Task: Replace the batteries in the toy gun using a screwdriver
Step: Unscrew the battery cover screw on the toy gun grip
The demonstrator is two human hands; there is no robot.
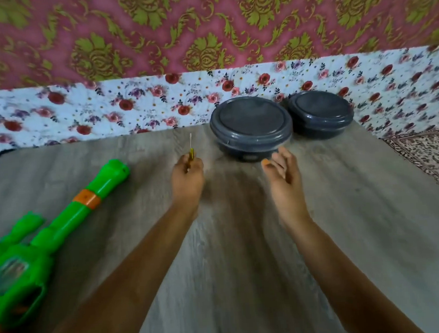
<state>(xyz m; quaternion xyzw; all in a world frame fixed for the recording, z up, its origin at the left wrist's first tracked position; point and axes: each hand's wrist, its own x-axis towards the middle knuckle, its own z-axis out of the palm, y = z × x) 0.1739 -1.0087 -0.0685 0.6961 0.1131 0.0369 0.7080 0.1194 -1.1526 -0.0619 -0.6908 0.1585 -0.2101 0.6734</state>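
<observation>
At frame centre our left hand [188, 175] curls round a yellow-handled screwdriver [191, 152], tip up. Our right hand [284, 173], fingers loosely spread and empty, hovers near a grey lidded container [250, 127]; the green toy gun [61, 219] lies at lower left

From my station I count one green plastic toy gun with an orange band [61, 224], at nine o'clock on the one grey wood-grain desk [247, 281]. One slim yellow-handled screwdriver [191, 154] at eleven o'clock. Two dark grey round lidded plastic containers: the left container [250, 117] at twelve o'clock, the right container [320, 110] at one. Two bare hands: left hand [188, 180], right hand [284, 174].
</observation>
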